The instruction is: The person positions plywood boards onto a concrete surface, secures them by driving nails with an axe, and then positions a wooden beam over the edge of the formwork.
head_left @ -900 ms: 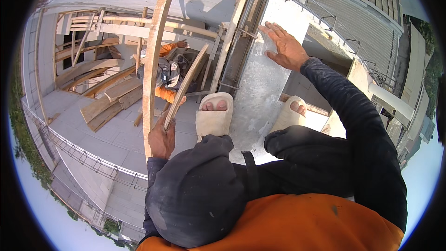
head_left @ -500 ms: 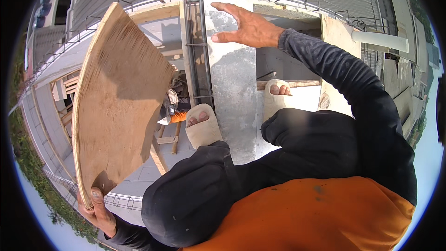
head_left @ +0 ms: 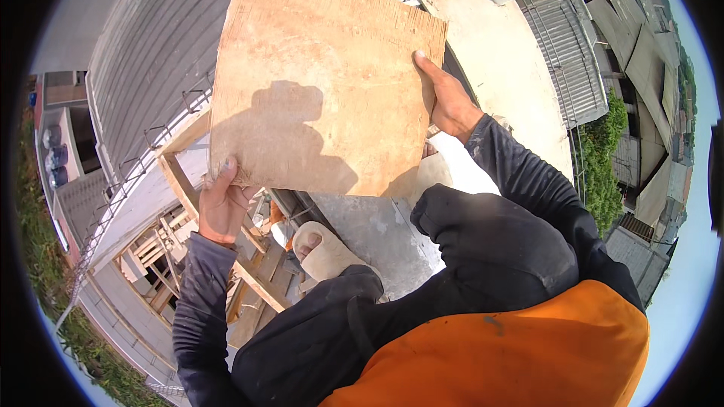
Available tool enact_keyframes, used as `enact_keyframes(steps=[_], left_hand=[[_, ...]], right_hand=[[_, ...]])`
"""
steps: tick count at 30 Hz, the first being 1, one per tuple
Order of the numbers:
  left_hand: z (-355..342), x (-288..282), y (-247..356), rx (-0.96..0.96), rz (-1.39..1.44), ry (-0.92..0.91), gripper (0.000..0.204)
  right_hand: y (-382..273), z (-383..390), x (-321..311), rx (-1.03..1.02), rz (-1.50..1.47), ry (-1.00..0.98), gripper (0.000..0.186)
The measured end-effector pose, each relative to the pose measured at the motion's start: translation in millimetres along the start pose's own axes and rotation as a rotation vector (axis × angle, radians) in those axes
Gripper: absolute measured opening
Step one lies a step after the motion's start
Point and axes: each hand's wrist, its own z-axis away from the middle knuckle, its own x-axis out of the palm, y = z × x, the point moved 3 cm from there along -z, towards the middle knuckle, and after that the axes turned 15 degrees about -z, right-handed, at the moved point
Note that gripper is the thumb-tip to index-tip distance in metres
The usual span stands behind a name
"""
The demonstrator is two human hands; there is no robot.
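Observation:
I hold a square, worn plywood board [head_left: 324, 83] flat-faced toward me, raised in front of my body. My left hand [head_left: 224, 207] grips its lower left corner. My right hand [head_left: 446, 98] clasps its right edge, fingers along the rim. A shadow of my head falls on the board's lower half. Below the board I see my bent knees in dark trousers [head_left: 498, 249] and one foot in a beige slipper [head_left: 324, 252] resting on a grey concrete ledge [head_left: 377, 230].
I am perched high on a building. A wooden frame beam [head_left: 249, 271] runs below my left arm, with scaffolding timbers [head_left: 162, 283] far below. A corrugated metal roof [head_left: 151, 53] lies behind the board, a white concrete slab [head_left: 505, 68] and rooftops with trees to the right.
The board has swung from edge-on at my left to flat in front of me. My right hand, earlier open in the air, now grips the board's right edge.

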Motion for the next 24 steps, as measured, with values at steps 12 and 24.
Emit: enact_keyframes(steps=[12, 24], left_hand=[[-101.6, 142.0, -147.1, -0.42, -0.61, -0.422, 0.084], [-103.5, 149.0, -203.4, -0.516, -0.728, -0.403, 0.083]], right_hand=[[-146.0, -114.3, -109.4, -0.361, 0.745, 0.382, 0.067], [-124.7, -160.7, -73.3, -0.403, 1.011, 0.256, 0.074]])
